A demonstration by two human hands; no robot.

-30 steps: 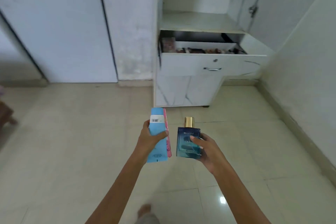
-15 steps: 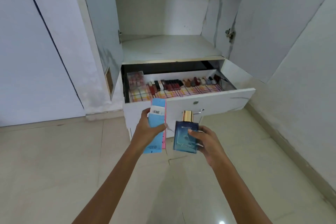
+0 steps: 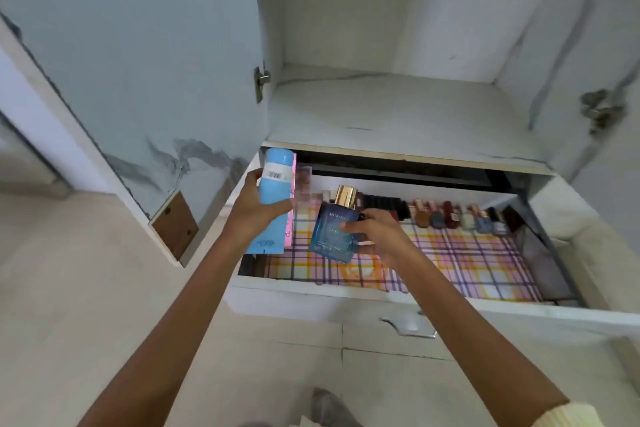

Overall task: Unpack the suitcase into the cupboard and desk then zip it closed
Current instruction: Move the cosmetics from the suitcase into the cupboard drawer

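Observation:
My left hand (image 3: 258, 210) grips a light blue tube (image 3: 273, 191) with a barcode label, and a pink tube (image 3: 290, 215) is pressed behind it. My right hand (image 3: 375, 232) holds a square blue perfume bottle (image 3: 330, 230) with a gold cap. Both hands hover over the left part of the open cupboard drawer (image 3: 311, 298), which is lined with checked paper. The suitcase is out of view.
A row of small nail polish and lipstick bottles (image 3: 460, 217) stands along the drawer's back. A bare shelf (image 3: 398, 111) lies above the drawer. The cupboard door (image 3: 138, 80) hangs open at the left. The drawer handle (image 3: 408, 326) juts toward me over a tiled floor.
I have stepped closer to the cupboard. Both hands have moved forward, from in front of the drawer to above its inside, still holding the same items.

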